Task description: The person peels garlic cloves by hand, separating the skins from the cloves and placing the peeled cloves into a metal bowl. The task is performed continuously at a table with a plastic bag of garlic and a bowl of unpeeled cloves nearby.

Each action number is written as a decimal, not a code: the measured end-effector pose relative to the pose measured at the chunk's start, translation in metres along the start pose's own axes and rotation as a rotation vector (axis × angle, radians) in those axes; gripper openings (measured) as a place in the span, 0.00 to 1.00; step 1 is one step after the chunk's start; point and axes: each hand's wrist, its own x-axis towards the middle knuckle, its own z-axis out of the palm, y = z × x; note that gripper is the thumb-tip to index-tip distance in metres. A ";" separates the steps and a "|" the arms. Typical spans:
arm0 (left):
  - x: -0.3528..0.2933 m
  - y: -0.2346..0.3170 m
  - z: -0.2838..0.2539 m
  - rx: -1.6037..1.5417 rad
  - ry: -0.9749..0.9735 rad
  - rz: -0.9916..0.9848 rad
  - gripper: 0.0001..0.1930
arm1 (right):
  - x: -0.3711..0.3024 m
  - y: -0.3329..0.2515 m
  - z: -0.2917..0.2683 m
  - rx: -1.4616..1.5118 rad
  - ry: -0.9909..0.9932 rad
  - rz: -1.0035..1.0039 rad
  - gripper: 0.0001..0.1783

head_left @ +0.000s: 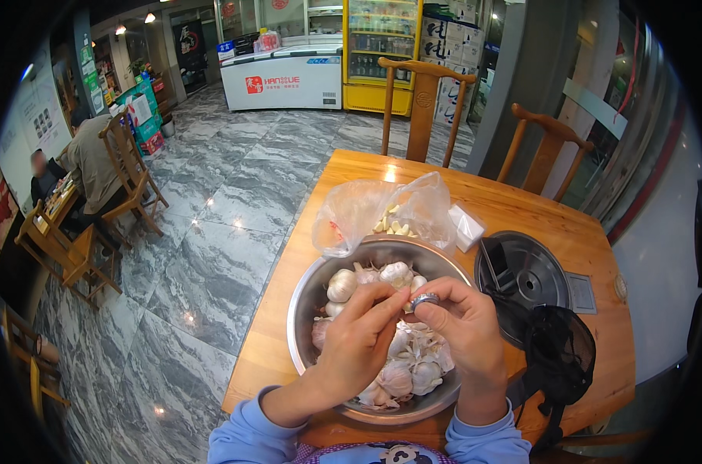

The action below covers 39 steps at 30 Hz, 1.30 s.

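Note:
A large steel bowl (298, 309) of garlic bulbs (396, 377) and loose papery skins stands before me on the wooden table. Above it my two hands meet at the fingertips. My left hand (355, 336) is closed in a pinch on a small pale garlic clove (407, 307), partly hidden by the fingers. Curled close against it, my right hand (471, 317) has a silver ring-shaped metal piece (424, 300) between index finger and thumb; whether it is worn or held is unclear. Beyond the bowl, a clear plastic bag (351, 209) contains peeled garlic cloves (395, 224).
Right of the bowl are a round dark metal pan (532, 271), a black mesh bag (560, 348) and a white tissue pack (465, 228). Wooden chairs (424, 108) stand at the table's far side. Two people sit at another table on the left.

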 end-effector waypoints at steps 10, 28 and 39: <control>0.001 0.002 0.000 -0.019 -0.030 -0.023 0.17 | 0.000 0.002 0.000 0.049 0.036 0.014 0.08; -0.001 -0.003 0.009 -0.163 0.067 -0.008 0.15 | -0.004 0.002 0.010 -0.050 0.075 -0.147 0.07; 0.004 -0.006 -0.005 -0.938 -0.029 -0.526 0.11 | -0.009 -0.014 0.004 -0.042 0.212 -0.108 0.08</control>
